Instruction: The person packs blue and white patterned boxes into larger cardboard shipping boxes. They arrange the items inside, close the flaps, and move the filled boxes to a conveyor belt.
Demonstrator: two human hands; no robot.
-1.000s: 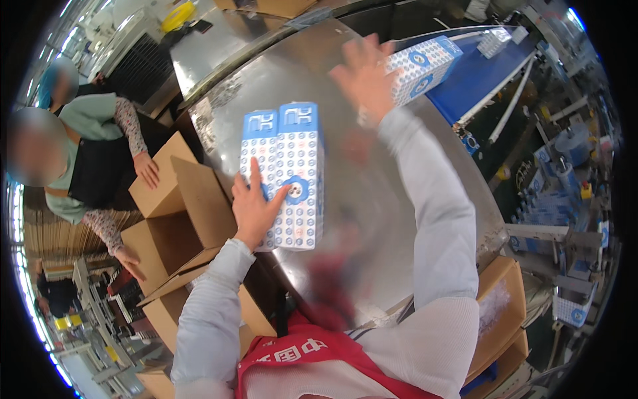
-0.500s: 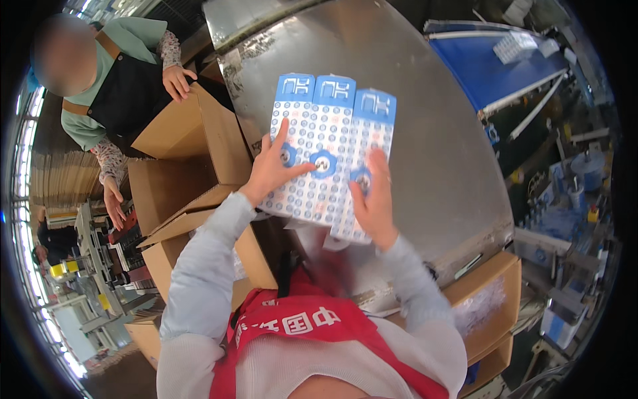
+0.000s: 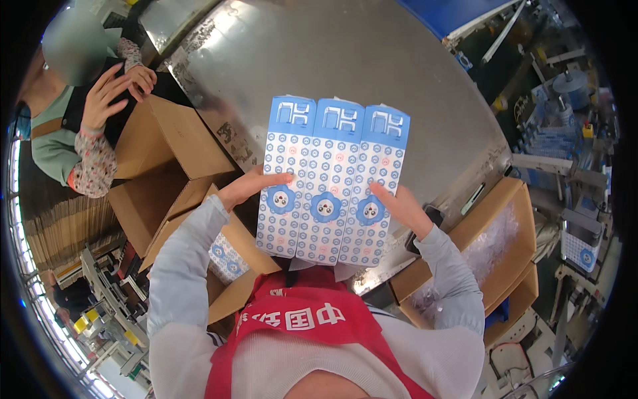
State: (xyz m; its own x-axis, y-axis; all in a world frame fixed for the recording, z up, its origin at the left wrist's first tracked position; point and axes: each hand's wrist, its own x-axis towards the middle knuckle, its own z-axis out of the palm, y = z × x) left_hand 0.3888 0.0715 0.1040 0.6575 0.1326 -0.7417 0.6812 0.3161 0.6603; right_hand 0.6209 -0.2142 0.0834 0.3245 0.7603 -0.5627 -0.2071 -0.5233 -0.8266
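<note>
Three tall white packs [image 3: 325, 173] with blue tops and a small blue pattern stand side by side in a row between my hands. Each bears a blue flower-shaped animal picture low on its front. My left hand [image 3: 249, 187] grips the row's left edge, thumb lying on the left pack and the other fingers hidden behind. From the other side my right hand [image 3: 404, 209] holds the right pack, its thumb on the front. The packs' lower ends are close to my red apron [image 3: 299, 312].
A metal table [image 3: 332, 53] lies beyond the packs. An open cardboard box [image 3: 193, 153] stands at left, with another [image 3: 249, 286] holding a similar pack nearer me. At right, a carton [image 3: 512, 233] contains clear plastic. A co-worker [image 3: 100, 113] is at far left.
The three packs are now evenly lined up and nearer my body. My hands have moved from their fronts out to the two sides. The co-worker has raised one hand.
</note>
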